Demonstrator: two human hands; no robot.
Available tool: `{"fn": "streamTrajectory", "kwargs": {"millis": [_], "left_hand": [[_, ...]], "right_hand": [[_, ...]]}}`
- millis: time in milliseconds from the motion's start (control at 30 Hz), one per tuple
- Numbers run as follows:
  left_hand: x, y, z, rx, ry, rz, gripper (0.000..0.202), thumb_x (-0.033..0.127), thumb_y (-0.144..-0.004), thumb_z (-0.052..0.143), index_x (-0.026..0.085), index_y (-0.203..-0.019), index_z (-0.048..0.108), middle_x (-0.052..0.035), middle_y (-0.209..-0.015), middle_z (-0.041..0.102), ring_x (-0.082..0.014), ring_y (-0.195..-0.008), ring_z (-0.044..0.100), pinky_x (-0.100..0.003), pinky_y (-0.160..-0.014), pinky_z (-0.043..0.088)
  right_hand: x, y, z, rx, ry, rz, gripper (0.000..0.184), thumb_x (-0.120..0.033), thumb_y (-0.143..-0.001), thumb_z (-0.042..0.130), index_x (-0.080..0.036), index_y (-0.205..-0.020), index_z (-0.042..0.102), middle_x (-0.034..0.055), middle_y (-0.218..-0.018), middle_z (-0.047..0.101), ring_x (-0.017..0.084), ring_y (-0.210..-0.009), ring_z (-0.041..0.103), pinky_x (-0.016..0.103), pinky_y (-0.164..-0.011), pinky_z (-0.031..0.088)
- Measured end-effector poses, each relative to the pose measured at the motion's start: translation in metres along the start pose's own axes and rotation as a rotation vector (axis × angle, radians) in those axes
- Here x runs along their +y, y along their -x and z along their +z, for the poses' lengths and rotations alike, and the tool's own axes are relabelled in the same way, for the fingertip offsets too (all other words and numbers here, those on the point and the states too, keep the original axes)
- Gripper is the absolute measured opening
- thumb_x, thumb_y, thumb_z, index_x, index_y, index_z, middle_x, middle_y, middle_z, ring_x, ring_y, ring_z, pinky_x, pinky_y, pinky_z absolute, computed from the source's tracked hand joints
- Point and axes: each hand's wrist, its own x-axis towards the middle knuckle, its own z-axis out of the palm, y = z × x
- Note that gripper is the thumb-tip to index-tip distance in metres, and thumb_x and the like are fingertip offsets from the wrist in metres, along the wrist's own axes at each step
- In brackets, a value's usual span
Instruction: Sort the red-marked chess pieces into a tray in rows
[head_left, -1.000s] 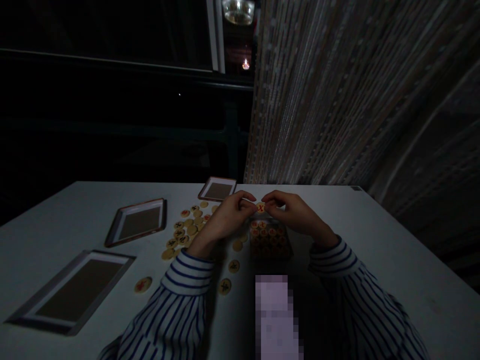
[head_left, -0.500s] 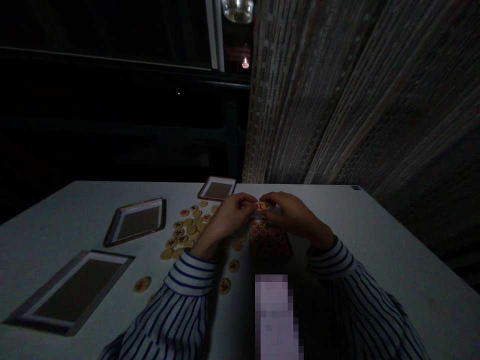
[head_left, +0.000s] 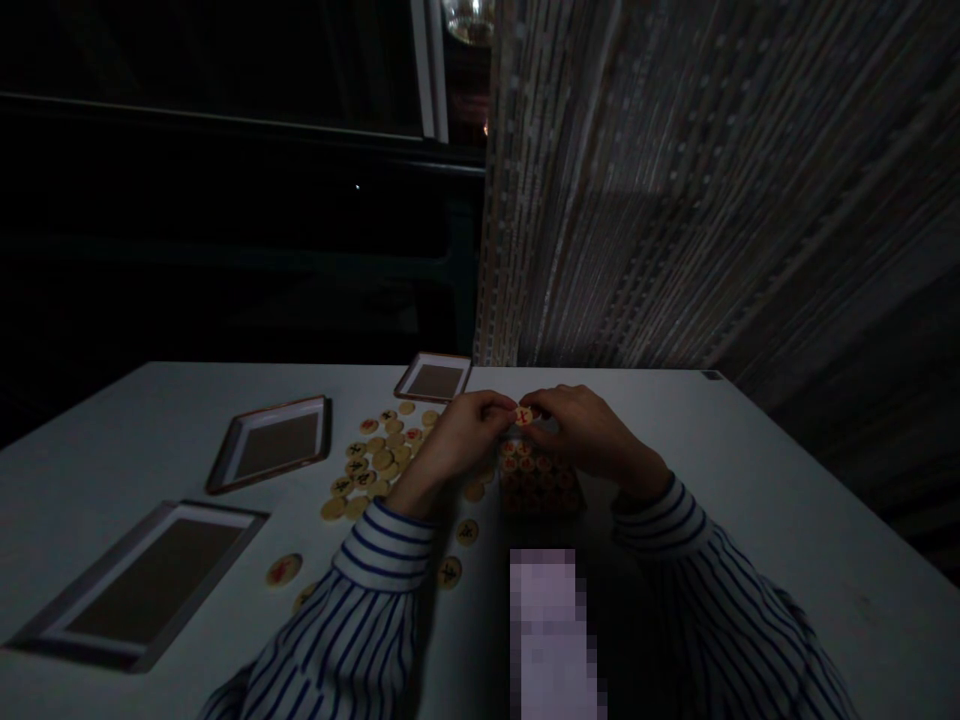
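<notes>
A round xiangqi piece point(head_left: 523, 416) with a red character faces me, pinched at its edges between both hands. My left hand point(head_left: 474, 428) closes on its left side with thumb and fingertips. On the other side, my right hand point(head_left: 585, 425) grips it with thumb and forefinger. Just below the fingers sits a dark box point(head_left: 541, 512) of xiangqi pieces in rows, the upper ones marked in red. Left of my left wrist lies a loose pile of wooden xiangqi pieces point(head_left: 384, 460), some with black characters, some blank side up. My left forearm hides part of it.
Three shallow trays or lids lie on the white table point(head_left: 750, 480): one at the back point(head_left: 433, 378), one at mid left point(head_left: 271, 442), one at front left point(head_left: 161, 585). Stray pieces point(head_left: 450, 572) lie near my left sleeve. A string curtain point(head_left: 570, 200) hangs behind the table.
The held piece has turned, so its red character sits at a different angle. Both hands stay almost in place above the box.
</notes>
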Motion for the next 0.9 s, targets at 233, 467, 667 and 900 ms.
{"fn": "streamTrajectory", "kwargs": {"millis": [233, 467, 667, 900], "left_hand": [[-0.001, -0.001, -0.001, -0.022, -0.025, 0.024, 0.023, 0.026, -0.075, 0.055, 0.012, -0.089, 0.065, -0.0040, -0.076, 0.066, -0.0135, -0.068, 0.057, -0.024, -0.061, 0.044], [-0.014, -0.005, -0.003, 0.009, -0.158, 0.067, 0.027, 0.029, -0.077, 0.053, 0.014, -0.096, 0.064, -0.0038, -0.073, 0.066, -0.0151, -0.068, 0.059, -0.025, -0.062, 0.045], [-0.025, -0.008, -0.004, 0.025, -0.352, 0.107, 0.029, 0.029, -0.079, 0.049, 0.015, -0.100, 0.064, -0.0081, -0.090, 0.068, -0.0190, -0.081, 0.062, -0.028, -0.072, 0.046], [-0.022, -0.006, -0.004, -0.011, -0.482, 0.094, 0.029, 0.029, -0.081, 0.047, 0.015, -0.099, 0.064, -0.0096, -0.091, 0.069, -0.0201, -0.082, 0.062, -0.029, -0.075, 0.044]], "right_hand": [[-0.003, 0.000, -0.008, -0.073, 0.027, 0.040, 0.029, -0.034, -0.083, 0.050, -0.017, -0.105, 0.059, 0.0062, -0.092, 0.066, 0.019, -0.088, 0.057, 0.031, -0.079, 0.034], [0.005, 0.003, -0.010, -0.163, 0.114, 0.113, 0.030, -0.034, -0.082, 0.049, -0.019, -0.107, 0.057, 0.0051, -0.093, 0.067, 0.019, -0.084, 0.060, 0.029, -0.072, 0.037], [0.014, 0.005, -0.004, -0.272, 0.187, 0.160, 0.033, -0.040, -0.084, 0.045, -0.020, -0.106, 0.059, 0.0077, -0.092, 0.068, 0.021, -0.084, 0.061, 0.029, -0.069, 0.038], [0.018, 0.007, 0.000, -0.358, 0.176, 0.164, 0.028, -0.034, -0.083, 0.044, -0.018, -0.097, 0.063, 0.0090, -0.091, 0.067, 0.021, -0.086, 0.061, 0.028, -0.068, 0.040]]}}
